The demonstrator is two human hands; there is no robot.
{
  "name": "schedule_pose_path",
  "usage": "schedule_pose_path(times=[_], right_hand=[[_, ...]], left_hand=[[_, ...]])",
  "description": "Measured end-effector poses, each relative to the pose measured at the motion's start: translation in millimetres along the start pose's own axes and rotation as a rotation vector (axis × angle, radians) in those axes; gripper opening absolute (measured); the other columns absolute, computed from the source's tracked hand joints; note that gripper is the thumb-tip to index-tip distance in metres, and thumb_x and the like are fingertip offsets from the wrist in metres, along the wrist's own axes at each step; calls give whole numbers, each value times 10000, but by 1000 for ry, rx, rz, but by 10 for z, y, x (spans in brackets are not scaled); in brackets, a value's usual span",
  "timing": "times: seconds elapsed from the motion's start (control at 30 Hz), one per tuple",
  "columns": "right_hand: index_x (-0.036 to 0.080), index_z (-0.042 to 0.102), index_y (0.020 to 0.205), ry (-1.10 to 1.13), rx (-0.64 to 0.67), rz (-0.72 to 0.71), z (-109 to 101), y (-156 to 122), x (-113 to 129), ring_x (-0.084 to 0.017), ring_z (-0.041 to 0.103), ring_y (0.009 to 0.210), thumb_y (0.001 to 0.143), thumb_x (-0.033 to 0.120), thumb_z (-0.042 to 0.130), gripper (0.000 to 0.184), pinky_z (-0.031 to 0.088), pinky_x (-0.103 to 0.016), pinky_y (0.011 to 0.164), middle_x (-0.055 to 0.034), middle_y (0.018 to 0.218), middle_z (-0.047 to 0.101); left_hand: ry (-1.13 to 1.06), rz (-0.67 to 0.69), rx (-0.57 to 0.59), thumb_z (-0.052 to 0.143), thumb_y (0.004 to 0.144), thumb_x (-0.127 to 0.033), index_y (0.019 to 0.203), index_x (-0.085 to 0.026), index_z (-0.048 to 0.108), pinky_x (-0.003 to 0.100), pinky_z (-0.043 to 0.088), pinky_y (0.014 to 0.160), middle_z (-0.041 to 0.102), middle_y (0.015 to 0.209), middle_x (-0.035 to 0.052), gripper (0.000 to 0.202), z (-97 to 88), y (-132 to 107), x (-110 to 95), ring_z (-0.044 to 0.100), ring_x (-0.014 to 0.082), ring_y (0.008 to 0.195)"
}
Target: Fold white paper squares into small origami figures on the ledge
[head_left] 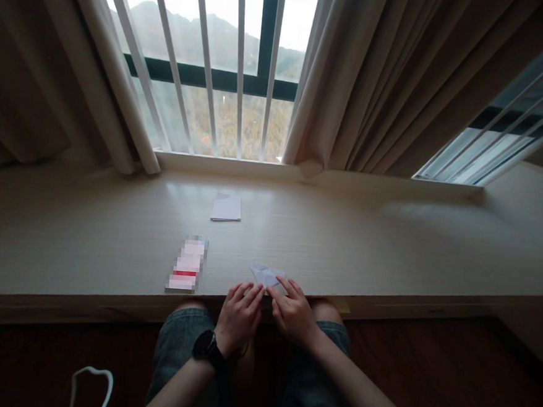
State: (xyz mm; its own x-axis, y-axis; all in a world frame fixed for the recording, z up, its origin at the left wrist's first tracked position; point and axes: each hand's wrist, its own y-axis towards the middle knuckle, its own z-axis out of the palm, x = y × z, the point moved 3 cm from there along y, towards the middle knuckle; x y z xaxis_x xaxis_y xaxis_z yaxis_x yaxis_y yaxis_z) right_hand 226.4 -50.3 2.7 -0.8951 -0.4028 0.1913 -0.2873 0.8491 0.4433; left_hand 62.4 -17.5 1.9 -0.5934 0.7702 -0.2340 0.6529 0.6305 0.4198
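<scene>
- A white loop [110,386] shows low on the left, over the dark floor [427,369]. I can't tell what it is.
- A flat pink and white thing [187,263] lies on the counter [389,249], near its front edge. It is too blurry to name. It sits to the side, maybe so it is easy to see but not in the way.
- A black watch [204,346] is on the left wrist.
- A little stack of paper [226,207] lies farther back, near the window [253,35]. That spot leaves room in front for the hands.
- The left hand [239,319] has its fingers a bit bent and close together, with the tips at the paper's near edge. I can't tell if it pinches or just presses.
- The folded paper [266,274] is on the counter at the front edge, between the hands, so both can reach it. The hard top is likely good to push on.
- The right hand [295,314] has its fingers spread, with tips on the paper, maybe to stop it slipping. I can't tell if it pinches.
</scene>
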Motion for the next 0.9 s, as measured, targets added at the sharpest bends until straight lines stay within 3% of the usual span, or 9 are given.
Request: schedule_pose_path(times=[0.17, 0.33, 0.5, 0.63, 0.8, 0.9], right_hand=[[196, 588, 1286, -88, -39, 175, -2, -114, -192, -271, 446, 1287, 924, 214, 455, 386, 247, -501, 1135, -64, 1093, 712], [209, 569, 1311, -134, -62, 234, 7, -139, -310, -275, 467, 1257, 930, 238, 467, 396, 221, -505, 1138, -62, 1069, 718], [209, 544, 1329, -128, -116, 301, 33, -112, -269, -296, 334, 1367, 934, 214, 446, 407, 180, -553, 1139, -68, 1190, 672], [212, 542, 1326, -62, -127, 339, 104, -15, -283, -298, 351, 1344, 943, 251, 426, 402, 268, -525, 1101, -70, 1320, 587], [182, 554, 1301, 0, -3, 319, 143, 240, -412, -294, 466, 1190, 884, 349, 556, 450, 373, -445, 1013, -135, 1274, 580], [211, 624, 1187, 35, 105, 275, 108, 371, -473, -265, 509, 1083, 827, 366, 649, 393, 407, -389, 949, -117, 1169, 606]], left_hand=[[10, 2, -12, 499, 869, -182, 1305, -219, 557, 469, 364, 1027, 577, 1333, 62, 442, -13, 16, -11, 496, 272, 1199], [-20, -30, -18, 483, 880, -174, 1316, -229, 547, 459, 360, 1042, 561, 1352, 50, 443, -30, 2, -24, 482, 261, 1212], [-51, -35, 3, 488, 886, -210, 1364, -220, 500, 481, 363, 1038, 541, 1368, 76, 478, -17, 4, -44, 461, 285, 1234], [-69, -36, 21, 496, 880, -233, 1358, -213, 500, 481, 370, 1032, 557, 1334, 93, 478, -27, 41, -112, 469, 287, 1222], [-99, -31, 30, 493, 900, -256, 1316, -225, 530, 463, 383, 1023, 573, 1282, 97, 419, -53, 98, -204, 486, 272, 1195], [-93, -31, 44, 453, 936, -234, 1259, -243, 562, 425, 440, 940, 614, 1178, 85, 341, -30, 194, -141, 540, 243, 1092]])
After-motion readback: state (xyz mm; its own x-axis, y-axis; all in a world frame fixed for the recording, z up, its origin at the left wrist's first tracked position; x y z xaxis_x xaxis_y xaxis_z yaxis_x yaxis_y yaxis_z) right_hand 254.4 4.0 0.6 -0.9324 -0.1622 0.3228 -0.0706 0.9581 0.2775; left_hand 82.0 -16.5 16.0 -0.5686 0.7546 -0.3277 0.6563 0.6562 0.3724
